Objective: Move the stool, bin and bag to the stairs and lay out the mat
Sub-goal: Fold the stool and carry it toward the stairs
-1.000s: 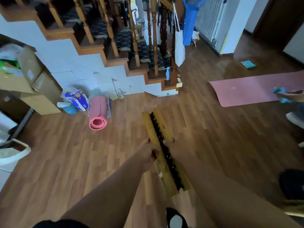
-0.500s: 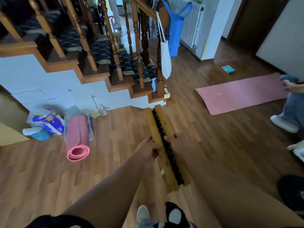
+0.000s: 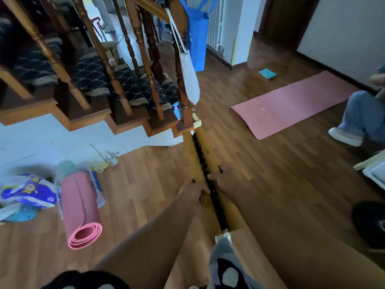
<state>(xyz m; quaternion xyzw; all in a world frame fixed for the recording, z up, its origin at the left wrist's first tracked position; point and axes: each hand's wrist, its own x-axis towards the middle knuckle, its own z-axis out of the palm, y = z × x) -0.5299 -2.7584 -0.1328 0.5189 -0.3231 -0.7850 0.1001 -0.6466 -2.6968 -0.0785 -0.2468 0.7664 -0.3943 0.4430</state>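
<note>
A folded wooden stool (image 3: 194, 155), two yellow slats with a black toothed strip between them, points away from me towards the stairs (image 3: 125, 122). My left hand (image 3: 193, 191) grips its left slat and my right hand (image 3: 224, 181) grips its right slat. Its far end is close to the bottom step by the newel post. A rolled pink mat (image 3: 80, 205) lies on the floor to the left. A white tote bag (image 3: 188, 76) and a blue bag (image 3: 198, 38) hang from the banister. A small blue tub (image 3: 20, 213) sits at the far left.
Another pink mat (image 3: 291, 105) lies flat on the floor at the right, with a seated person's legs (image 3: 362, 117) beside it. A plastic package (image 3: 29, 190) and a bottle (image 3: 109, 158) sit under the stairs. A blue cloth (image 3: 267, 73) lies near the wall.
I have walked closer to the stairs with the stool in both hands. Its far end now nearly reaches the bottom step. The grip is the same.
</note>
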